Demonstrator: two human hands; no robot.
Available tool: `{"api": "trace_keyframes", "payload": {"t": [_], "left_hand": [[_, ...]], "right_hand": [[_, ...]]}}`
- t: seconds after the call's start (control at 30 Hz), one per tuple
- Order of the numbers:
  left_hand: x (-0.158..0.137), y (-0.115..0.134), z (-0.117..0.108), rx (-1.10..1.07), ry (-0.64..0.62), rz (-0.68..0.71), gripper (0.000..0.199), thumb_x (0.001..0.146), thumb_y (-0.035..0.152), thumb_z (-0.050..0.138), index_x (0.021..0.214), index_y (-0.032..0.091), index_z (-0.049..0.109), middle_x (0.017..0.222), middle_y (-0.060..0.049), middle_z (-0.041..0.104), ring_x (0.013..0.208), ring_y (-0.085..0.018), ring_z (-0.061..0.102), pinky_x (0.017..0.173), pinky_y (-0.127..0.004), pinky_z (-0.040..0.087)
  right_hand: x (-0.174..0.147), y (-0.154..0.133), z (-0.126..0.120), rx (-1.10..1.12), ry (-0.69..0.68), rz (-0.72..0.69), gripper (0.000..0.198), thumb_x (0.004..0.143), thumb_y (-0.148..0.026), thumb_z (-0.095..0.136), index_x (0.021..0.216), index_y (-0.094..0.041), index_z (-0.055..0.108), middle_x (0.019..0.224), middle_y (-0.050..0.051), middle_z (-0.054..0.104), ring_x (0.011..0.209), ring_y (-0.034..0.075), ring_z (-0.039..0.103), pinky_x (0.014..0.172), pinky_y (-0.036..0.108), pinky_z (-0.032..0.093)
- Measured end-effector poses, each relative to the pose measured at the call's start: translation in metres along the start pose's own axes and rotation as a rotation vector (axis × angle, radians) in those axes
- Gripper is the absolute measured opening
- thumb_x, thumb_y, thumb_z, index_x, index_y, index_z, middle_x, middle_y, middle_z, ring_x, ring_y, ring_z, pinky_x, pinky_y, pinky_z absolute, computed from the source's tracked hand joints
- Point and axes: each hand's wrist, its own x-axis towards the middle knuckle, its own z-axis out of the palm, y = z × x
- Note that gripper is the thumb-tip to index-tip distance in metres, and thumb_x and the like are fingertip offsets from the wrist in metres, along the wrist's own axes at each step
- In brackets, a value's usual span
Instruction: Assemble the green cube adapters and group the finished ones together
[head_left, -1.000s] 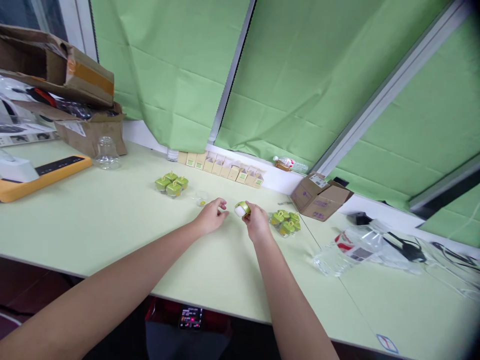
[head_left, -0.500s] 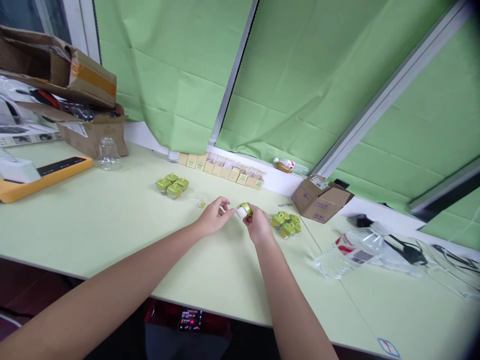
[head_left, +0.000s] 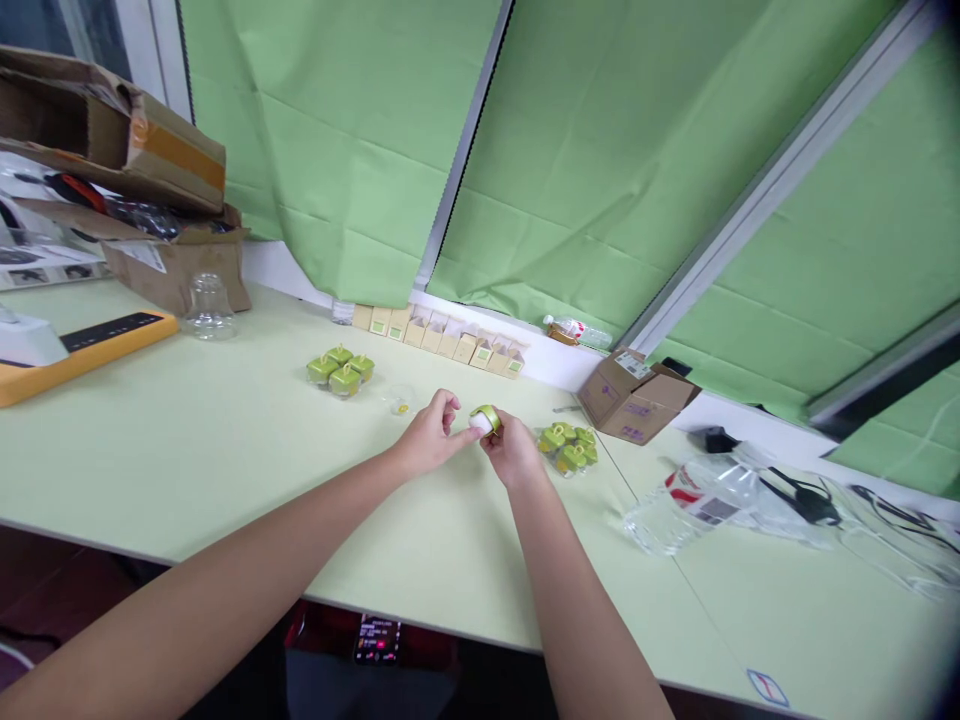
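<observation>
While my right hand [head_left: 512,452] grips the small green-and-white cap [head_left: 484,419] just above the table [head_left: 225,470], my left hand [head_left: 429,437] meets it, fingertips touching the white end. Green pieces [head_left: 570,447] sit just right of my right hand; another cluster [head_left: 341,370] lies well left.

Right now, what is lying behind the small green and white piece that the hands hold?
Behind the green and white piece stands a row of small beige boxes along the wall, below the green curtain. The right hand covers the piece's underside.
</observation>
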Motion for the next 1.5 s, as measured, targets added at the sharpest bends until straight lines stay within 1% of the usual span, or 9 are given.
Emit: {"api": "trace_keyframes", "payload": {"t": [0.1, 0.27, 0.43, 0.77, 0.9, 1.07, 1.23, 1.4, 1.5], "left_hand": [[0.002, -0.003, -0.001, 0.079, 0.054, -0.08, 0.029, 0.078, 0.032, 0.066, 0.092, 0.022, 0.042, 0.065, 0.008, 0.035, 0.057, -0.01, 0.036, 0.058, -0.024, 0.031], [0.004, 0.001, -0.002, -0.153, -0.036, 0.06, 0.037, 0.078, 0.04, 0.067, 0.1, 0.023, 0.043, 0.074, 0.006, 0.04, 0.063, -0.01, 0.041, 0.062, -0.023, 0.037], [0.006, -0.002, -0.003, -0.001, 0.085, -0.078, 0.033, 0.076, 0.035, 0.068, 0.093, 0.022, 0.044, 0.069, 0.007, 0.038, 0.06, -0.01, 0.04, 0.06, -0.024, 0.035], [0.007, -0.013, -0.003, 0.09, 0.09, -0.062, 0.027, 0.074, 0.024, 0.067, 0.09, 0.021, 0.046, 0.067, 0.007, 0.04, 0.057, -0.009, 0.04, 0.058, -0.024, 0.033], [0.006, -0.012, -0.002, -0.076, -0.004, 0.044, 0.027, 0.081, 0.032, 0.062, 0.101, 0.023, 0.047, 0.075, 0.005, 0.046, 0.061, -0.01, 0.045, 0.059, -0.023, 0.036], [0.008, -0.015, 0.0, 0.157, 0.129, -0.084, 0.029, 0.072, 0.017, 0.065, 0.093, 0.022, 0.045, 0.064, 0.008, 0.039, 0.055, -0.01, 0.039, 0.057, -0.024, 0.031], [0.006, -0.011, 0.005, 0.004, 0.066, 0.059, 0.023, 0.079, 0.026, 0.06, 0.095, 0.023, 0.044, 0.066, 0.007, 0.041, 0.058, -0.011, 0.042, 0.06, -0.024, 0.035], [0.005, -0.011, 0.001, 0.205, 0.106, -0.034, 0.025, 0.074, 0.015, 0.06, 0.089, 0.022, 0.043, 0.064, 0.007, 0.039, 0.058, -0.012, 0.042, 0.061, -0.025, 0.035], [0.006, -0.005, -0.012, 0.27, 0.063, 0.078, 0.016, 0.081, 0.015, 0.051, 0.093, 0.022, 0.045, 0.068, 0.004, 0.045, 0.062, -0.014, 0.047, 0.064, -0.027, 0.04]], "right_hand": [[-0.002, -0.001, 0.001, 0.052, -0.034, 0.043, 0.001, 0.072, -0.019, 0.063, 0.073, -0.019, 0.063, 0.064, -0.002, 0.064, 0.053, 0.011, 0.053, 0.041, 0.023, 0.035], [-0.005, -0.001, 0.003, -0.007, 0.017, 0.006, 0.002, 0.071, -0.018, 0.065, 0.07, -0.018, 0.063, 0.062, -0.001, 0.062, 0.052, 0.01, 0.051, 0.042, 0.022, 0.035], [-0.006, -0.003, 0.003, 0.111, -0.112, 0.081, 0.004, 0.068, -0.015, 0.061, 0.07, -0.018, 0.061, 0.063, -0.002, 0.063, 0.052, 0.01, 0.05, 0.04, 0.021, 0.032], [-0.005, 0.0, 0.003, 0.016, -0.1, 0.018, 0.003, 0.069, -0.02, 0.061, 0.072, -0.019, 0.062, 0.065, 0.0, 0.063, 0.054, 0.012, 0.051, 0.04, 0.022, 0.033], [-0.006, -0.002, 0.003, 0.012, -0.029, 0.009, 0.006, 0.069, -0.021, 0.065, 0.073, -0.018, 0.063, 0.067, 0.0, 0.064, 0.054, 0.011, 0.051, 0.041, 0.021, 0.034], [-0.005, -0.003, 0.001, 0.05, -0.079, 0.031, 0.003, 0.068, -0.017, 0.061, 0.071, -0.018, 0.062, 0.064, -0.001, 0.062, 0.053, 0.01, 0.051, 0.04, 0.021, 0.033], [-0.003, -0.003, 0.0, 0.006, -0.008, 0.016, 0.007, 0.068, -0.019, 0.063, 0.075, -0.018, 0.063, 0.064, -0.001, 0.063, 0.052, 0.01, 0.051, 0.041, 0.021, 0.033], [-0.001, -0.007, -0.003, 0.022, -0.089, 0.005, 0.007, 0.067, -0.021, 0.063, 0.074, -0.02, 0.062, 0.069, 0.0, 0.066, 0.057, 0.013, 0.056, 0.041, 0.022, 0.034], [0.003, -0.006, -0.007, -0.001, -0.025, -0.009, 0.008, 0.067, -0.023, 0.063, 0.074, -0.021, 0.061, 0.067, 0.0, 0.066, 0.056, 0.013, 0.056, 0.042, 0.023, 0.036]]}}
